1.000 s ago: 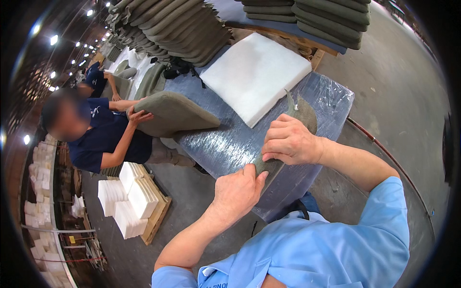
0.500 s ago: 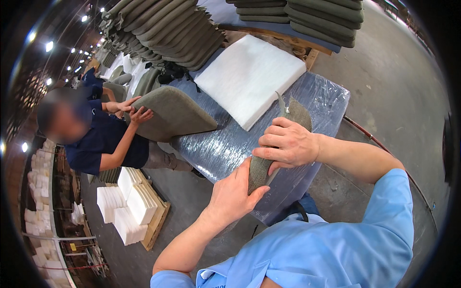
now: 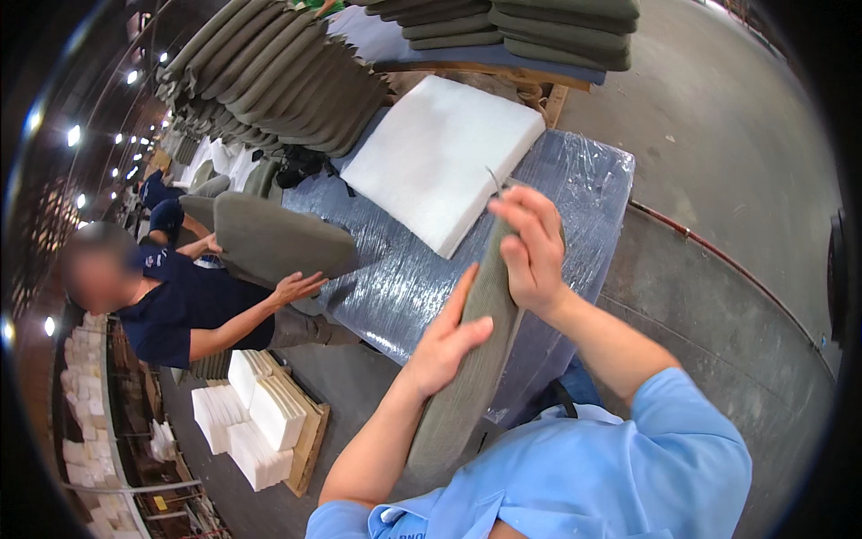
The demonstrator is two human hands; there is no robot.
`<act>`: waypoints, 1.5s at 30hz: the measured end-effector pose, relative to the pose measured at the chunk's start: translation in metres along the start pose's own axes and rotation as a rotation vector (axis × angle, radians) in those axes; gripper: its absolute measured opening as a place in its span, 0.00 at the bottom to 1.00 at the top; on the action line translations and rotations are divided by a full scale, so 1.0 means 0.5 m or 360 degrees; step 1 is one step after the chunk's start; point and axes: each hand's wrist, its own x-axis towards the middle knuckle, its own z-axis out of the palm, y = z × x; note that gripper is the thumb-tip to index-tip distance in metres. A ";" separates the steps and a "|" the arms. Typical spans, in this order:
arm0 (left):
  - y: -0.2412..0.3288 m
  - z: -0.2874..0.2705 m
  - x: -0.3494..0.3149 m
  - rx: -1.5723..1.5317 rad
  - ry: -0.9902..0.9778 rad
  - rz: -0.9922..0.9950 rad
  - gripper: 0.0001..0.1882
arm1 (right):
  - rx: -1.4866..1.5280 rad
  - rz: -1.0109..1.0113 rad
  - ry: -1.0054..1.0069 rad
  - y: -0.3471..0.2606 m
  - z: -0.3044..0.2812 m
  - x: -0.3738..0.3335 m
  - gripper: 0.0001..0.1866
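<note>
A grey-green fabric-covered cushion (image 3: 471, 382) stands on its edge before me, its narrow side facing up. My left hand (image 3: 440, 346) grips its left side, with the thumb lying across the edge. On the opposite side, close to its far end, my right hand (image 3: 532, 256) leans against the fabric with fingers stretched out. A thin loose strip of fabric (image 3: 496, 182) sticks up beyond the right fingertips. Just past my hands, a thick white foam pad (image 3: 440, 157) lies on the plastic-wrapped table (image 3: 584, 171).
To the left a co-worker in dark blue (image 3: 211, 301) handles another grey-green cushion (image 3: 278, 238). Tall cushion stacks (image 3: 269, 76) rise at the far left, with more cushions (image 3: 561, 27) at the far side. White foam blocks (image 3: 256, 413) sit on a pallet; a reddish hose (image 3: 718, 251) crosses the floor.
My right hand has loosened from its curled grip and its fingers have straightened. The cushion now shows more of its long edge. The co-worker's cushion has shifted left, one hand opening.
</note>
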 end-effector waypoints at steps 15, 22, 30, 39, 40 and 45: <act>-0.046 0.133 0.127 -0.0244 0.0014 0.0273 0.40 | 0.0673 0.1178 -0.0105 -0.108 -0.104 -0.122 0.50; -0.059 0.167 0.131 -0.0081 -0.0023 0.0418 0.39 | 0.0604 0.1230 -0.0191 -0.136 -0.124 -0.106 0.54; -0.096 0.169 0.148 -0.0100 -0.0041 0.0492 0.38 | 0.0549 0.1243 -0.0312 -0.145 -0.150 -0.098 0.54; -0.114 0.125 0.311 0.0017 -0.0005 0.0468 0.43 | 0.0851 0.1210 0.0280 0.062 -0.127 -0.080 0.45; -0.109 0.123 0.330 0.0007 0.0023 0.0451 0.43 | 0.0803 0.1211 0.0296 0.088 -0.125 -0.066 0.44; -0.096 0.107 0.377 -0.0244 0.0009 0.0458 0.29 | 0.0931 0.1416 0.0301 0.150 -0.115 -0.020 0.35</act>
